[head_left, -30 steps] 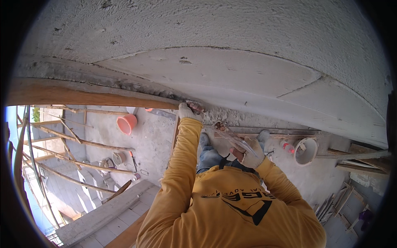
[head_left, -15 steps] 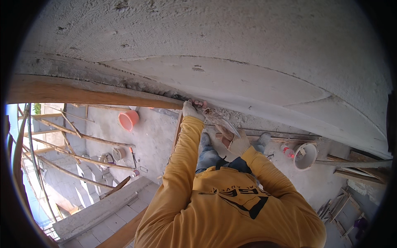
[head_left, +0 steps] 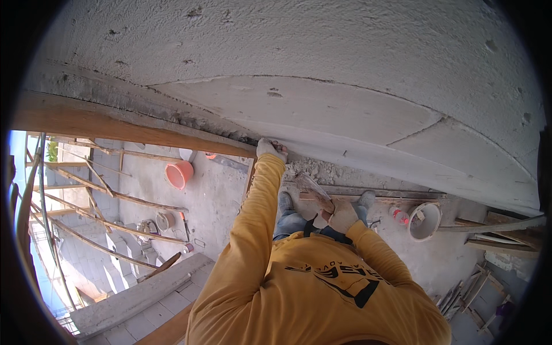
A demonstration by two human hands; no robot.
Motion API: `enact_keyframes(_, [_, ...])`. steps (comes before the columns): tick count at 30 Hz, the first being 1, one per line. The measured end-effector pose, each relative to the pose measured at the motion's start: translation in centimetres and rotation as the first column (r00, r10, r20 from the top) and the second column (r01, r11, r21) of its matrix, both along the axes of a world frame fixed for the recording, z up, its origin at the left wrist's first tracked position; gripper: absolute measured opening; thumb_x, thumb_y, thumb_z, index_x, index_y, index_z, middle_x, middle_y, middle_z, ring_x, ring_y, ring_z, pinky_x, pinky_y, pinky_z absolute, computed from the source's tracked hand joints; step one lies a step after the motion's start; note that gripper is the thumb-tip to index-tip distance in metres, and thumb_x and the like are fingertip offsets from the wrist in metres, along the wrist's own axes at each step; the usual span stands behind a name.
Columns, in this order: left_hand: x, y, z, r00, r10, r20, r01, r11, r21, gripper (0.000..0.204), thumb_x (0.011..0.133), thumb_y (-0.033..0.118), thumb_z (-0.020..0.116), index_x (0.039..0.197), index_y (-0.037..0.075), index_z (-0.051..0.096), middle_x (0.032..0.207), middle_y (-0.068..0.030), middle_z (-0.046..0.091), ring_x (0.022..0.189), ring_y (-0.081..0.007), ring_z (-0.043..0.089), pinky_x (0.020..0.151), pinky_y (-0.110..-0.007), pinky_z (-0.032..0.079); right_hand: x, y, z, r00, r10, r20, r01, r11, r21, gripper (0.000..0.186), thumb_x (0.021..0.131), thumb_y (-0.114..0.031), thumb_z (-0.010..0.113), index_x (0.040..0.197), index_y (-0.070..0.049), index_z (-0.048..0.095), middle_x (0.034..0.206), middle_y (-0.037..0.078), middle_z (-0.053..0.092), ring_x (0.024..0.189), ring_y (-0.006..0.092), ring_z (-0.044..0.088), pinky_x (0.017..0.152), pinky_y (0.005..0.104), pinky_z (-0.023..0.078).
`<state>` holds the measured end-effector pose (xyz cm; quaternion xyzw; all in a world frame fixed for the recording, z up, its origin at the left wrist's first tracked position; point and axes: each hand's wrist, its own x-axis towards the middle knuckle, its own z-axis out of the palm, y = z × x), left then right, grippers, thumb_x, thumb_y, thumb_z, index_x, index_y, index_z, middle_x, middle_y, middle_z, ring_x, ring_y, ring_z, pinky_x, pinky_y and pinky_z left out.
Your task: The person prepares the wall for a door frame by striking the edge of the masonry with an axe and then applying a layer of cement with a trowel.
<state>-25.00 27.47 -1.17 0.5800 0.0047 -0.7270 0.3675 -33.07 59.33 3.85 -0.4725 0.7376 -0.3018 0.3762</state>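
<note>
My left hand (head_left: pixel 271 149), in a pale glove with bare fingertips, is raised to the wall (head_left: pixel 339 115) by the end of a long wooden beam (head_left: pixel 132 127). Its fingers are curled, and whatever may lie inside them is hidden. Lower and to the right, my right hand (head_left: pixel 343 217), also gloved, is closed round the brown handle of what looks like a trowel (head_left: pixel 313 187). The flat blade tilts up and left, below my left hand and apart from it. Crumbly grey mortar (head_left: pixel 322 171) lies along the wall's foot behind the blade.
An orange bucket (head_left: pixel 179 174) and a smaller pail (head_left: pixel 165 220) stand at left on the floor far below. Bent scaffold poles (head_left: pixel 115 192) cross there. At right are a whitish bucket (head_left: pixel 424 222), a pink-capped bottle (head_left: pixel 398 215) and stacked planks (head_left: pixel 503 236).
My right hand has drawn the trowel down and back toward my body, away from my left hand. My left hand stays near the beam's end with its fingers curled.
</note>
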Motion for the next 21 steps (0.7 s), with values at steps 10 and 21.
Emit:
enact_keyframes(10, [2.6,16.2,-6.9,0.951,-0.31,-0.017,0.304,0.94,-0.153,0.027,0.097,0.04,0.053,0.091,0.016,0.064,0.072,-0.0087,0.062,0.056,-0.0263,0.057,0.049,-0.041,0.045,-2.4,6.2,3.5,0.969,-0.233,-0.086,0.212,0.955,-0.206,0.034,0.086,-0.028,0.068,0.103,0.001,0.066,0.09,0.021,0.068,0.084,0.039,0.065,0.073,0.0437,0.05])
enact_keyframes(21, [7.1,10.6,1.1,0.826,-0.342,-0.448,0.199,0.92,-0.337,0.028,0.1,0.04,0.049,0.087,0.018,0.061,0.062,-0.0029,0.057,0.046,-0.0224,0.051,0.042,-0.038,0.041,-0.6,2.7,9.5,0.979,-0.161,0.127,0.185,0.96,-0.212,0.034,0.088,-0.025,0.066,0.116,-0.004,0.065,0.087,0.015,0.068,0.077,0.033,0.065,0.069,0.0417,0.05])
